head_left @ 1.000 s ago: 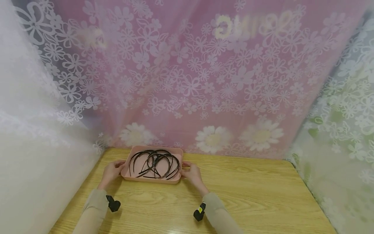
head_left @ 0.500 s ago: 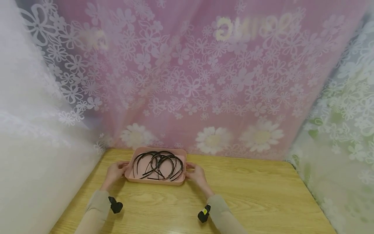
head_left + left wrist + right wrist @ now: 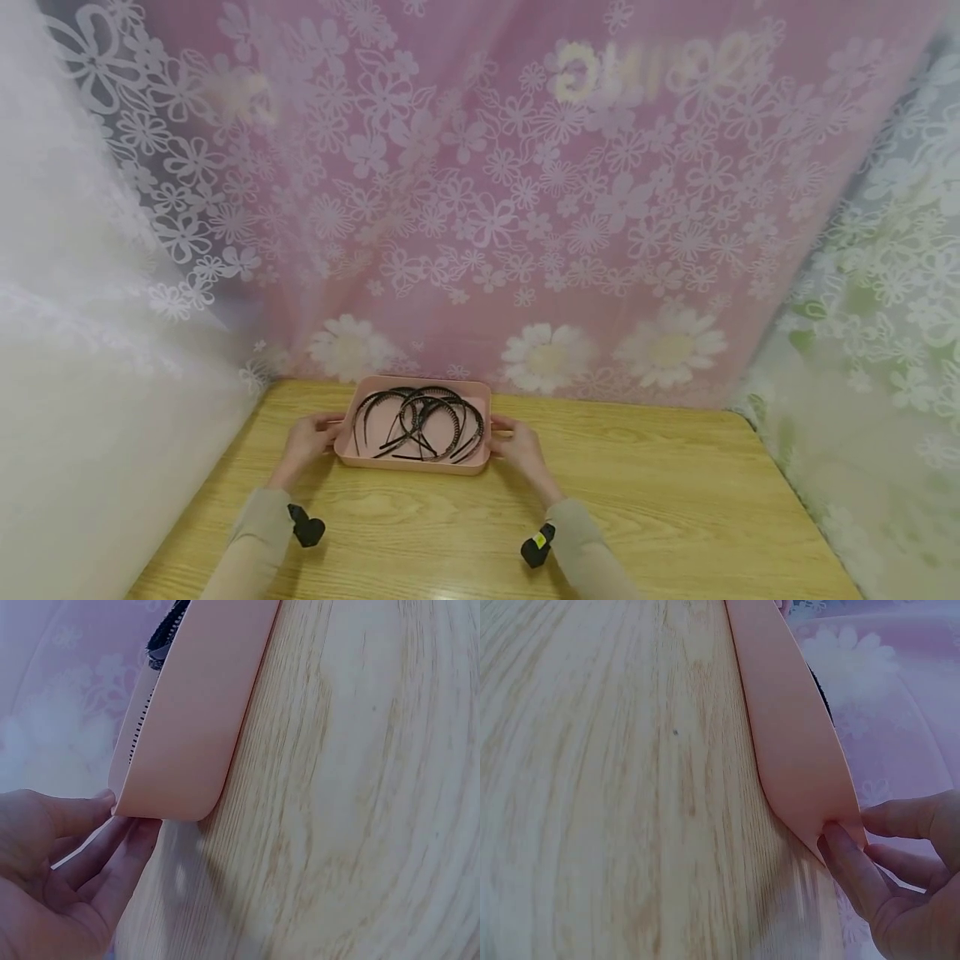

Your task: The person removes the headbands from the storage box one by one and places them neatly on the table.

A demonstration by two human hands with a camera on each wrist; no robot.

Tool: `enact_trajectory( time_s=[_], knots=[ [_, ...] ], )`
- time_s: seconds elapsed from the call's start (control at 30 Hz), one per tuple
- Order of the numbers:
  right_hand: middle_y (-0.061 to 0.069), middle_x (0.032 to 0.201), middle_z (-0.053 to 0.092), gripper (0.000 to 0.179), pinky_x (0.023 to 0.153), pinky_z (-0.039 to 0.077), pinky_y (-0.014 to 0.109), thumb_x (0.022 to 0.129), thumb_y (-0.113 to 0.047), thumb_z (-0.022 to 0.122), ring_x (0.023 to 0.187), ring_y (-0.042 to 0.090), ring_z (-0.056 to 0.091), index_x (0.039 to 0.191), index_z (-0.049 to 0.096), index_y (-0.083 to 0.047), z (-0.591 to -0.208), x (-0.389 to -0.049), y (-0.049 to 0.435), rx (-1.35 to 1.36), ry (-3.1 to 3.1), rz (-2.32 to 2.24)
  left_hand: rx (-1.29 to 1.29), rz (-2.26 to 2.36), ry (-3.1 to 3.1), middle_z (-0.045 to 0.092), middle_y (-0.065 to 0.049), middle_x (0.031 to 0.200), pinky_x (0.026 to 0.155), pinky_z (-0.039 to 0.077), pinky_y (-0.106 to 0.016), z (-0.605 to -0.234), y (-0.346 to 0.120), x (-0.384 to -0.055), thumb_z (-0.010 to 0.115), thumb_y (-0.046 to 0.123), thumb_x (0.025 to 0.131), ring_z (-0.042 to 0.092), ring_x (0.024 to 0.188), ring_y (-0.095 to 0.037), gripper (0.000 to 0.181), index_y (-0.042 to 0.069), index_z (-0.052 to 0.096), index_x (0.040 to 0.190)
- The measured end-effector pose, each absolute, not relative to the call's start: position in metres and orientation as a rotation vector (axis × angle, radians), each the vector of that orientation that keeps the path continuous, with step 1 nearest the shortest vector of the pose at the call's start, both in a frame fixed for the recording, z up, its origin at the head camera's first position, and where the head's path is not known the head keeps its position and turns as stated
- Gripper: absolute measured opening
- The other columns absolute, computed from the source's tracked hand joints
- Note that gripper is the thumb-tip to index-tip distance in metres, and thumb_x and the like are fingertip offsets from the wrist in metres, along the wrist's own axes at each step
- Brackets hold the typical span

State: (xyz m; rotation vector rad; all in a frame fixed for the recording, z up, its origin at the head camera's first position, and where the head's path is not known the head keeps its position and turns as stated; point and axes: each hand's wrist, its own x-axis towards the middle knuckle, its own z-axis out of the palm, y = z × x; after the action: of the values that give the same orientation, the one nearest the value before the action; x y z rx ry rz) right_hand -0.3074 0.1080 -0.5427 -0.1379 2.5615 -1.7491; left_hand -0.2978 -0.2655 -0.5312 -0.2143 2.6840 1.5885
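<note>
A pink rectangular tray [image 3: 411,467] rests on the table near its back edge, with several black toothed headbands [image 3: 424,407] lying overlapped inside. My left hand [image 3: 306,442] grips the tray's left end; in the left wrist view its thumb [image 3: 86,814] is at the rim and the fingers are against the end wall. At the opposite end my right hand [image 3: 521,450] holds the tray, and the right wrist view shows one digit pressed on the outer wall [image 3: 791,727] with other fingers at the end. Part of the fingers is hidden behind the tray on both sides.
The wooden table [image 3: 660,500] extends to the right and front of the tray. A pink flowered curtain [image 3: 480,208] hangs directly behind, with pale curtains at the left [image 3: 112,375] and right [image 3: 885,400]. Each wrist bears a small black camera [image 3: 306,527].
The tray with its headbands has slid a short way to the right along the table. Both hands have moved with it, keeping their places at its ends.
</note>
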Motion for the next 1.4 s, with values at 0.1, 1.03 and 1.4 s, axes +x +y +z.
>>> enact_trajectory(
  time_s=[0.1, 1.03, 1.4],
  knots=[
    [0.028, 0.121, 0.067, 0.049, 0.071, 0.062, 0.034, 0.087, 0.008, 0.068, 0.091, 0.034, 0.074, 0.135, 0.060, 0.010, -0.542, -0.307, 0.112, -0.134, 2.576, -1.743, -0.215, 1.593, 2.676, 0.064, -0.032, 0.124, 0.075, 0.061, -0.037, -0.530, -0.260, -0.297, 0.057, 0.009, 0.103, 0.072, 0.097, -0.034, 0.036, -0.008, 0.060, 0.135],
    [0.028, 0.122, 0.067, 0.046, 0.068, 0.062, 0.037, 0.088, 0.009, 0.064, 0.087, 0.032, 0.074, 0.134, 0.061, 0.008, -0.542, -0.297, 0.163, 0.004, 2.622, -1.749, -0.100, 1.541, 2.767, 0.070, -0.028, 0.115, 0.068, 0.061, -0.037, -0.533, -0.205, -0.293, 0.060, 0.006, 0.101, 0.073, 0.088, -0.032, 0.031, -0.007, 0.065, 0.129],
    [0.027, 0.122, 0.067, 0.046, 0.068, 0.062, 0.036, 0.089, 0.008, 0.062, 0.085, 0.030, 0.074, 0.134, 0.061, 0.007, -0.541, -0.293, 0.182, 0.056, 2.656, -1.711, -0.067, 1.562, 2.773, 0.071, -0.026, 0.113, 0.068, 0.061, -0.037, -0.531, -0.184, -0.294, 0.063, 0.007, 0.100, 0.073, 0.088, -0.033, 0.030, -0.006, 0.067, 0.126]
  ],
)
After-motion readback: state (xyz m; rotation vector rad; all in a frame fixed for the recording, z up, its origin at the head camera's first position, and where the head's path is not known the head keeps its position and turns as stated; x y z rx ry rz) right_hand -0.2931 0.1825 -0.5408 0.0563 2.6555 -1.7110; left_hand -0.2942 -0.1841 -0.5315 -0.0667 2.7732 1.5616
